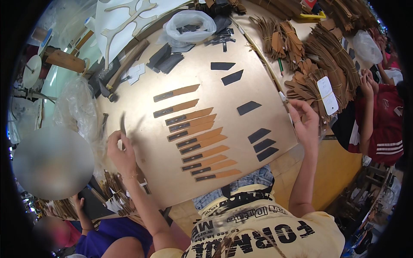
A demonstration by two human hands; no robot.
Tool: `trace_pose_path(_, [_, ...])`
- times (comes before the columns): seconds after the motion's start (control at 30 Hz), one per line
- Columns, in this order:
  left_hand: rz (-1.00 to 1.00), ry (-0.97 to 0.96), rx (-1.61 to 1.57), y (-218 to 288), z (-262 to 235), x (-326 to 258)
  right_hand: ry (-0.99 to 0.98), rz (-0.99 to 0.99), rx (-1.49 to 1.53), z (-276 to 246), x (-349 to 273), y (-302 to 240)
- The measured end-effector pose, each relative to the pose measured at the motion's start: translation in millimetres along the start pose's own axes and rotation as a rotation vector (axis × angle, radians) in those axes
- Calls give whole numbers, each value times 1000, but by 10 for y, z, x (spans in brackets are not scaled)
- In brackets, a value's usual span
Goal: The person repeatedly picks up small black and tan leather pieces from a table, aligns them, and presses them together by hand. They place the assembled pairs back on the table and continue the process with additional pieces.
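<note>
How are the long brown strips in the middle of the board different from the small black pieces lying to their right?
The brown strips are long and narrow, tan with a dark patch at the left end; the black pieces are short and all dark. The strips lie close together in a stepped column; the black pieces are spread out, some alone, three grouped near the right hand. Both lie flat on the board and have slanted ends.

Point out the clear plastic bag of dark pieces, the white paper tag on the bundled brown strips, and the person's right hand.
Clear plastic bag of dark pieces [191, 23]: head view, on its crumpled front wall.
White paper tag [328, 94]: head view, on its middle.
Right hand [306, 122]: head view, on its back.
</note>
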State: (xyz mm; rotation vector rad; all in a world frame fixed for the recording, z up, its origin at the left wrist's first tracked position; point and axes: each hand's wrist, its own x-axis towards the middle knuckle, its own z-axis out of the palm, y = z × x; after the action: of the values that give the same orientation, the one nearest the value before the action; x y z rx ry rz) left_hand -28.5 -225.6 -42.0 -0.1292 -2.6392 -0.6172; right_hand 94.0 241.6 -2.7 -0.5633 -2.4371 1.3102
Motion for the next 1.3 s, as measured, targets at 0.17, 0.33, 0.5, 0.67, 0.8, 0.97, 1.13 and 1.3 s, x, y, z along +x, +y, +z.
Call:
trace_pose_path(0.17, [-334,-39,-690,676,-76,-107,-157,-252,-236,337,-23,-75])
trace_pose_path(0.33, [-209,-466,-649,1441,-87,-287,-370,-467,-582,791,-238,-158])
trace_pose_path(0.5, [-40,-503,-844,1750,141,-399,-498,-387,-566,819,-331,-123])
trace_pose_path(0.67, [1,-571,-923,1838,207,-565,-385,-352,-267,832,-197,106])
trace_pose_path(0.8, [23,-611,-887,1931,221,-627,-574,-32,354,732,-94,40])
trace_pose_path(0.97, [-9,-640,-861,1992,224,-620,-645,96,248,535,-145,-360])
trace_pose_path(1.13, [-100,-736,-841,2005,229,-547,-533,262,285,542,-160,-402])
trace_pose_path(1.3, [-170,-783,-872,2103,328,-438,-480,343,419,404,-43,-271])
